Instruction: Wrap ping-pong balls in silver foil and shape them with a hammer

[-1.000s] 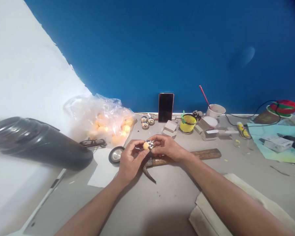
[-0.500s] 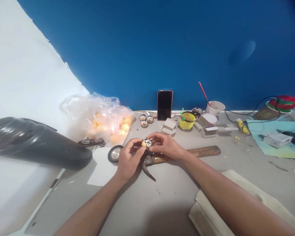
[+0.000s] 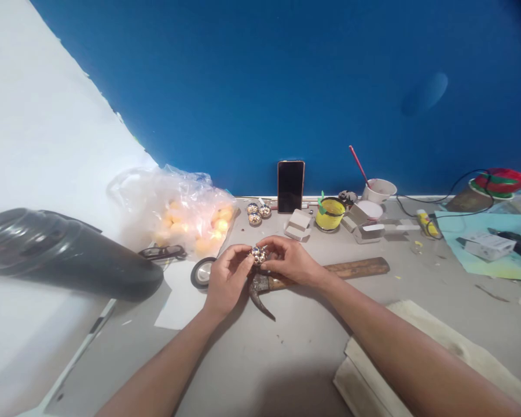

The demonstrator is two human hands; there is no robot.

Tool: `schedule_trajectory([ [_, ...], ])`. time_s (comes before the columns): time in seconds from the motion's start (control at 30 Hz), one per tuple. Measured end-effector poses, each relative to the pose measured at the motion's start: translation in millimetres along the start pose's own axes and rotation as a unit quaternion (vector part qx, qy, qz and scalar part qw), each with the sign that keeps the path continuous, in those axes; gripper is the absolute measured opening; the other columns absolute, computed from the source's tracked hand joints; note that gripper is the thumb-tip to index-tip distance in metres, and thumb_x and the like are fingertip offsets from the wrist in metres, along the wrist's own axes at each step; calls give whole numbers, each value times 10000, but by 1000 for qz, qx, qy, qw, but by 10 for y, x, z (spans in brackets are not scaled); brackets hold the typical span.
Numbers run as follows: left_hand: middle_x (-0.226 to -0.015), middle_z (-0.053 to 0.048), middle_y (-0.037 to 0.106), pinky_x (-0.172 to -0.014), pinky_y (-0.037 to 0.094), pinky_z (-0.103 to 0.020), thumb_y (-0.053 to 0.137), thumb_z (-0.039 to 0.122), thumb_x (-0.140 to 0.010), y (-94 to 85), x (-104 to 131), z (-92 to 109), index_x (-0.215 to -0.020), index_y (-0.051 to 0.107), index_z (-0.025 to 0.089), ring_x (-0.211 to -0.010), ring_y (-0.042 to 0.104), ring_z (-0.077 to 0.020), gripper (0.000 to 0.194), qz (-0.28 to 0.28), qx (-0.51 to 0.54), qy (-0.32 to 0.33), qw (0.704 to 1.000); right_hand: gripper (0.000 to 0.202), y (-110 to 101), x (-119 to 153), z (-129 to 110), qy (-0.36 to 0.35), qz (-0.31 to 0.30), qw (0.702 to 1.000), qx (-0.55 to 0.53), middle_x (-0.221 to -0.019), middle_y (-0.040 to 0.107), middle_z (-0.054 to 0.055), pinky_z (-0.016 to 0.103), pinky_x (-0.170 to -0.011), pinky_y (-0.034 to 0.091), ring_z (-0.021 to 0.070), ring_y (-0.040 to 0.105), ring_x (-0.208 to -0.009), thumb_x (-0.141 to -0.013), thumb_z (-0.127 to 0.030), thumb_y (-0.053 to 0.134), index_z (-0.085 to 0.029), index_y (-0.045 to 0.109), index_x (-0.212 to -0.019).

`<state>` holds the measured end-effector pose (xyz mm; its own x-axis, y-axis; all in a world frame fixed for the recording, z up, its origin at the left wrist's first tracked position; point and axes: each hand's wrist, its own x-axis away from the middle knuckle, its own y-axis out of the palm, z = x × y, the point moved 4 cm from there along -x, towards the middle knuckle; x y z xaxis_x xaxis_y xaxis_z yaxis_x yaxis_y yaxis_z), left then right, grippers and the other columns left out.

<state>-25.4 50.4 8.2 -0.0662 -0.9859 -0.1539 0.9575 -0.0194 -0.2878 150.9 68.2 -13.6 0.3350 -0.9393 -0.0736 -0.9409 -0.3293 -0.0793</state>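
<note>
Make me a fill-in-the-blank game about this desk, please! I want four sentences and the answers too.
1. The shiny ball is held by the left hand and the ____.
2. The wall behind the phone is colored ____.
3. Just left of the phone sits a group of ____ other balls.
4. The stick in the cup is colored ____.

Missing words: right hand; blue; three; red.

A phone (image 3: 290, 187) stands upright at the blue wall (image 3: 226, 87). A red stick (image 3: 359, 165) leans from a white cup (image 3: 382, 190), and a small white box (image 3: 490, 247) sits on a pale blue sheet (image 3: 455, 229).
</note>
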Motion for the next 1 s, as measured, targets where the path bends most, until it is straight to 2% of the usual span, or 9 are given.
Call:
schedule_trajectory([
  [0.13, -902, -62, 751, -718, 588, -323, 731, 418, -851, 11, -5, -33, -996, 698, 186, -764, 694, -195, 276, -7, 27, -18, 999, 345, -4, 13, -71, -19, -6, 1000, 21, -880, 722, -8, 272, -655, 471, 152, 607, -720, -751, -194, 746, -227, 724, -1093],
  [0.37, -871, -54, 742, -728, 598, -330, 765, 393, -806, 18, -11, -9, -953, 700, 184, -772, 698, -198, 263, -9, 49, -22, 999, 268, -14, 19, -38, 6, -1, 1000, -20, -933, 744, 36, 282, -659, 495, 189, 659, -793, -832, -351, 763, -220, 750, -1065],
  [0.57, -891, -57, 732, -752, 590, -332, 749, 398, -826, 19, -2, -18, -950, 675, 179, -784, 694, -193, 261, -23, 67, -27, 997, 243, 10, 16, -67, -13, 8, 1000, 10, -920, 751, 35, 293, -676, 499, 178, 651, -753, -840, -322, 757, -212, 763, -1055],
  [0.7, -870, -48, 727, -719, 579, -316, 765, 398, -807, 13, -1, -28, -956, 669, 183, -776, 696, -195, 278, -12, 45, -30, 998, 219, 33, 26, -124, -48, 16, 998, 48, -975, 750, 43, 318, -770, 513, 192, 661, -835, -829, -271, 750, -215, 769, -1040],
  [1.0, -841, -48, 749, -697, 595, -321, 767, 366, -777, 16, 0, -1, -913, 697, 191, -765, 713, -205, 232, 3, 35, -39, 999, 231, 42, 27, -78, -76, 19, 995, 65, -1011, 743, 60, 352, -841, 511, 223, 670, -912, -849, -325, 778, -230, 778, -1060],
])
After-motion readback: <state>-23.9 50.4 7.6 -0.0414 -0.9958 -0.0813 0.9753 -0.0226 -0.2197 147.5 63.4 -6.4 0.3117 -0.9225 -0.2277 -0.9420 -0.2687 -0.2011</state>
